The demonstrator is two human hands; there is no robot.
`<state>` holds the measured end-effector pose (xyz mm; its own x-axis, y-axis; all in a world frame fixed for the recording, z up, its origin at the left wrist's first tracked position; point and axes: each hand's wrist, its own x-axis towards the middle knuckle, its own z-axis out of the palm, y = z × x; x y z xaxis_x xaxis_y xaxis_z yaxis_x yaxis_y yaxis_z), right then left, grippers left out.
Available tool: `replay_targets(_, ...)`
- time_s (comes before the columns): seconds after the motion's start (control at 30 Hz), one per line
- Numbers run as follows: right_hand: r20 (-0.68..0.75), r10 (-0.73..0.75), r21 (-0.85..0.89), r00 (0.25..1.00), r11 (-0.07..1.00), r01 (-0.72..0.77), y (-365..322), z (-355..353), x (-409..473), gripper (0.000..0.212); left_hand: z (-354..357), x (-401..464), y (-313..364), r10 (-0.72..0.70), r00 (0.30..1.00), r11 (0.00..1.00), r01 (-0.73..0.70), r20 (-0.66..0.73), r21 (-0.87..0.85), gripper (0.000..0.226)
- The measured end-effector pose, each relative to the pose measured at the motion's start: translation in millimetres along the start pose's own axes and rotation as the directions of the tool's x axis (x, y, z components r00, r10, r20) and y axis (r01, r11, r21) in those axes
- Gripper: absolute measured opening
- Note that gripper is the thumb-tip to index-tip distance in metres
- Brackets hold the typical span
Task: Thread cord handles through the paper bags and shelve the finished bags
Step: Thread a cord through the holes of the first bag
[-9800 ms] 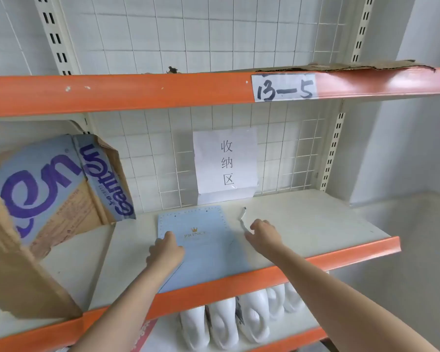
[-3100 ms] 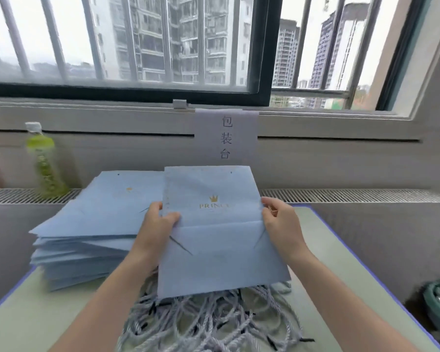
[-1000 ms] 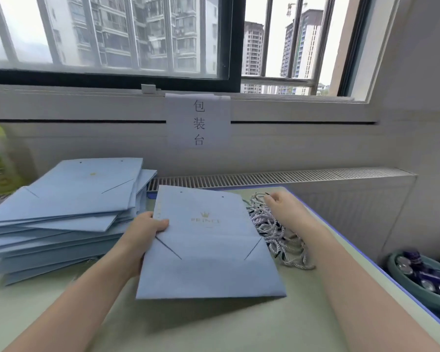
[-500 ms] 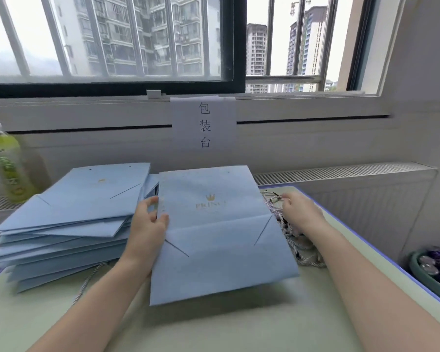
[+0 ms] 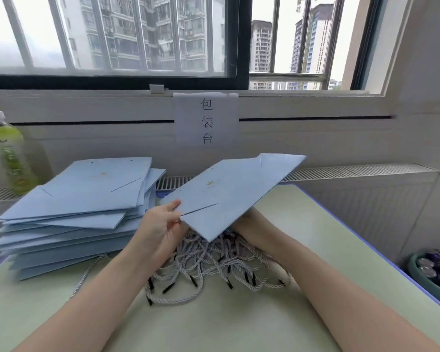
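A flat light-blue paper bag [image 5: 234, 189] with a small gold crown print hangs tilted above the table, far corner raised to the right. My left hand [image 5: 160, 224] pinches its near left corner, thumb on top. My right hand [image 5: 248, 222] reaches under the bag from the right, and the bag hides its fingers. Beneath the bag lies a tangled pile of grey cord handles [image 5: 208, 270] with black tips. To the left sits a stack of several more flat blue bags [image 5: 81, 199].
The pale green table [image 5: 277, 321] has a blue edge along its right side. A green drink bottle [image 5: 8, 153] stands at the far left by the sill. A paper sign [image 5: 206, 120] hangs under the window. A teal basin of cans [image 5: 434, 273] sits on the floor at right.
The bag has come up off the table and tilted over the cord pile. My right hand went from the cords beside the bag to underneath it. My left hand keeps its grip.
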<state>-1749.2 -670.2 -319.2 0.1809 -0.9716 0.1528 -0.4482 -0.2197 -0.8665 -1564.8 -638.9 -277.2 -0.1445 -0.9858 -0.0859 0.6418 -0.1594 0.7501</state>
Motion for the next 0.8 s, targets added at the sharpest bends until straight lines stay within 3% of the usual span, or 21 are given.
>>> replay_targets(0.07, -0.047, 0.119, 0.46, 0.992, 0.884, -0.084, -8.3, -26.5, -3.7, 0.03, -4.5, 3.0, -0.7, 0.031, 0.999, 0.998, -0.029, -0.028, 0.054, 0.041)
replay_targets(0.13, -0.087, 0.253, 0.786, 0.964, 0.612, -0.089, -3.2, -62.6, -6.3, 0.035, -7.5, 4.3, -1.1, 0.093, 0.994, 0.976, -0.078, -0.065, 0.205, 0.045)
replay_targets(0.2, -0.003, 0.366, 0.955, 0.93, 0.276, -0.106, 0.6, -93.2, -15.7, 0.05, -9.7, 5.3, -1.5, 0.142, 0.987, 0.937, -0.109, -0.075, 0.332, 0.045)
replay_targets(0.23, 0.022, 0.376, 0.978, 0.926, 0.184, -0.098, 0.9, -104.1, -21.0, 0.058, -10.0, 5.4, -1.4, 0.159, 0.984, 0.917, -0.119, -0.075, 0.381, 0.044)
replay_targets(0.27, 0.024, 0.385, 0.975, 0.923, 0.196, -0.107, 0.2, -111.7, -26.0, 0.062, -10.2, 5.8, -1.6, 0.177, 0.982, 0.891, -0.129, -0.07, 0.436, 0.044)
replay_targets(0.3, 0.012, 0.404, 0.939, 0.915, 0.31, -0.149, -1.8, -115.9, -31.1, 0.061, -10.1, 6.2, -1.6, 0.203, 0.978, 0.846, -0.146, -0.056, 0.512, 0.045)
replay_targets(0.33, 0.001, 0.42, 0.839, 0.907, 0.494, -0.229, -7.6, -117.1, -35.9, 0.055, -10.9, 7.0, -1.7, 0.239, 0.97, 0.776, -0.173, -0.03, 0.607, 0.049)
replay_targets(0.4, -0.084, 0.448, 0.427, 0.89, 0.823, -0.374, -14.8, -111.8, -37.1, 0.036, -10.8, 7.5, -4.3, 0.301, 0.951, 0.581, -0.24, 0.068, 0.778, 0.06)
replay_targets(0.43, -0.15, 0.433, 0.187, 0.889, 0.895, -0.404, -15.6, -106.2, -34.6, 0.033, -10.1, 7.7, -6.5, 0.311, 0.942, 0.476, -0.269, 0.125, 0.837, 0.066)
replay_targets(0.5, -0.253, 0.374, -0.181, 0.892, 0.888, -0.424, -11.0, -95.0, -25.7, 0.031, -9.9, 8.5, -11.3, 0.324, 0.919, 0.237, -0.311, 0.227, 0.92, 0.067)
replay_targets(0.57, -0.326, 0.327, -0.364, 0.887, 0.823, -0.437, -4.2, -86.0, -19.4, 0.034, -8.7, 7.7, -15.3, 0.349, 0.892, -0.031, -0.295, 0.287, 0.955, 0.056)
replay_targets(0.73, -0.36, 0.351, -0.541, 0.864, 0.676, -0.5, 10.6, -93.1, -19.8, 0.04, 0.5, 11.0, -11.8, 0.356, 0.857, -0.499, -0.163, 0.373, 0.851, 0.026)
replay_targets(0.8, -0.379, 0.376, -0.57, 0.846, 0.625, -0.533, 11.5, -101.4, -21.5, 0.039, 2.2, 17.2, -10.7, 0.303, 0.871, -0.598, -0.143, 0.387, 0.789, 0.02)
